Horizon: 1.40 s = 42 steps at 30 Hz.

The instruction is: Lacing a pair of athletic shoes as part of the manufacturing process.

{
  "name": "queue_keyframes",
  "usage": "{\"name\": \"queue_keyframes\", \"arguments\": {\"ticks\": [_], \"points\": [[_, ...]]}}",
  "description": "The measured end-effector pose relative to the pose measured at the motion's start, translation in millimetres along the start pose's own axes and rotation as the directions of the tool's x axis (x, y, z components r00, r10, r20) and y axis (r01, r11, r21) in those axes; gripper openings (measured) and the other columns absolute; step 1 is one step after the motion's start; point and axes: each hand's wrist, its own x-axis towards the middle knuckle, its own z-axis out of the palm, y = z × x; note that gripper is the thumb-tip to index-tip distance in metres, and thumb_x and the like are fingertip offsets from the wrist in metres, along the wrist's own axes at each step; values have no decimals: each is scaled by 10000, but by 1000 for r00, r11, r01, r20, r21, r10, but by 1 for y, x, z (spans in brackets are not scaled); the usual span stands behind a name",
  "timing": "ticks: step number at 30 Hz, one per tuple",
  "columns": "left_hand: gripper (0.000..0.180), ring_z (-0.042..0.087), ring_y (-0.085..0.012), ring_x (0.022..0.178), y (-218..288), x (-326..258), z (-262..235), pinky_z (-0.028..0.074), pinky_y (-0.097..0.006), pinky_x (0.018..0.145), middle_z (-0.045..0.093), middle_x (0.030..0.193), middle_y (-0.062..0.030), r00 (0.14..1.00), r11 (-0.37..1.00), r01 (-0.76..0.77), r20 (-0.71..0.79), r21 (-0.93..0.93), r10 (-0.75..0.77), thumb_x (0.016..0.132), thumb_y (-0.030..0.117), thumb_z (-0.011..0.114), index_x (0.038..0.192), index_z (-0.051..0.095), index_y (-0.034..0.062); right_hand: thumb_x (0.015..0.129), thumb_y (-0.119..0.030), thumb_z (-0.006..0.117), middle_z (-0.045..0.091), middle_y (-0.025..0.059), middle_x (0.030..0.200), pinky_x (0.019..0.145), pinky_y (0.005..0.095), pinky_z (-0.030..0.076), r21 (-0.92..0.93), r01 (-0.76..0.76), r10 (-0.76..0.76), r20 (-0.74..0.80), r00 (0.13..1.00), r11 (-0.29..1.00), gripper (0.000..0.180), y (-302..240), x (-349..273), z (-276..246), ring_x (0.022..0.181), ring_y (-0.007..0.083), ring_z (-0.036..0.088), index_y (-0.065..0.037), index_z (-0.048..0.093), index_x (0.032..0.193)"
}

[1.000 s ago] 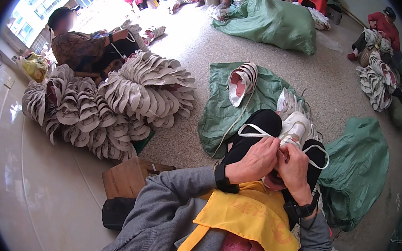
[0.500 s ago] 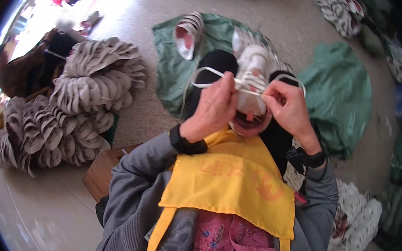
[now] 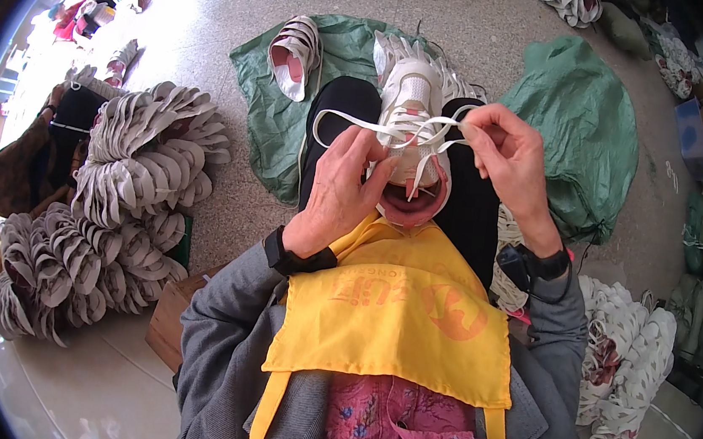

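"Pinching something, the right hand [image 3: 503,156]?"
"A white lace [image 3: 443,125]."
"And the left hand [image 3: 336,182]?"
"Fingers bent beside the shoe [image 3: 414,98], grip unclear; the shoe sits between the knees [image 3: 346,96]."

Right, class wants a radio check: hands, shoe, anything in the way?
Right hand pinches white lace. Left hand at left side of white shoe, grip unclear. Shoe between knees, toe pointing away. In the way: left hand, partly covering shoe.
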Motion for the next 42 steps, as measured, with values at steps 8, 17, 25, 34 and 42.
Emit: {"name": "queue_keyframes", "arguments": {"ticks": [8,17,25,34,42], "points": [[188,546,-295,710,12,8,0,449,-402,613,514,812,-109,998,998,-56,-33,-25,55,849,23,733,897,551,14,1051,-124,593,715,116,1062,652,234,551,377,12,-60,116,991,926,150,3,4,12,715,69,630,-3,618,964],[138,568,-282,706,10,12,-5,462,-379,628,526,809,-117,1000,999,28,-7,-42,-28,892,-2,690,909,553,-1,911,33,707,661,72,895,678,334,566,-61,-27,43,278,960,998,164,4,-29,23,775,190,703,-14,597,1024],[102,562,-197,693,7,17,1,468,-326,635,559,847,-94,999,999,-53,2,13,53,912,-23,672,955,581,-6,773,-38,684,565,109,939,764,391,556,-659,565,-405,400,823,497,235,25,-30,37,890,304,630,-27,636,1002],[87,584,-213,715,11,27,-2,485,-343,637,595,896,-98,991,997,-71,109,-30,74,944,18,658,1022,622,4,758,-76,708,546,77,920,738,371,541,-572,636,-555,340,759,519,218,34,-32,35,854,266,612,-63,642,965],[111,666,-142,705,12,42,-1,514,-299,628,657,845,-96,930,994,62,366,-90,-25,961,56,679,993,613,-27,759,-94,729,578,73,968,770,360,561,-563,696,-645,336,686,446,237,30,-31,42,863,263,627,-35,678,983]]}}
